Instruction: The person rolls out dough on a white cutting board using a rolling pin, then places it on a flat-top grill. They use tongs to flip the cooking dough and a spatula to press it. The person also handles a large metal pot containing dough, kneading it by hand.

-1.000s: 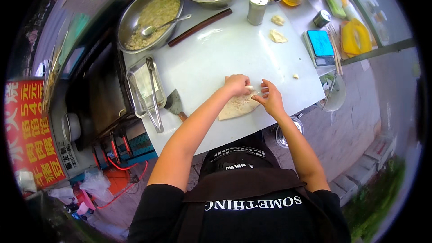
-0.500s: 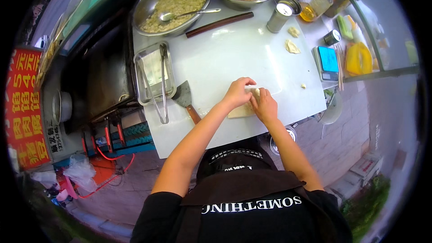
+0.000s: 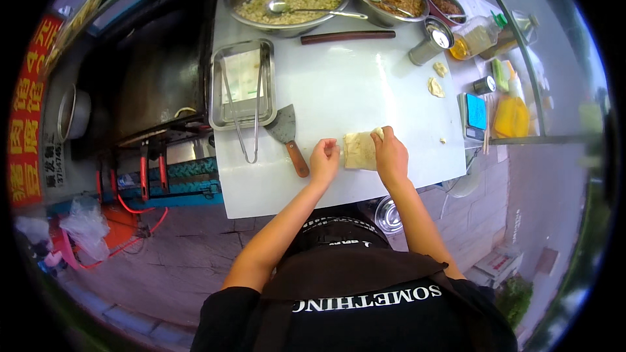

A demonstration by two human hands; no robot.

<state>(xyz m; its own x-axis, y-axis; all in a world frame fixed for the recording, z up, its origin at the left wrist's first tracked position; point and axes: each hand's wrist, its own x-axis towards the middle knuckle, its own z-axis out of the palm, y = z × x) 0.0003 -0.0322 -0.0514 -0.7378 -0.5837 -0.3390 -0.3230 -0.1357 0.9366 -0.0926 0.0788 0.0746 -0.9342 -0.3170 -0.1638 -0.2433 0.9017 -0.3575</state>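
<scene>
A dough packet [image 3: 360, 154], already folded roughly rectangular; the right hand [image 3: 392, 158] pinches its far-right corner, not yet flat; the left hand [image 3: 324, 160], loosely curled, seems empty.

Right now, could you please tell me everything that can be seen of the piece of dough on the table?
The piece of dough is pale cream with faint mottling, soft-looking, flattish and roughly rectangular, apparently folded over. It lies on the white tabletop, near the side where the person stands. The right hand pinches it at its far right corner. The left hand is beside its left edge; whether a fingertip touches it is unclear. What is inside, if anything, cannot be seen.
</scene>
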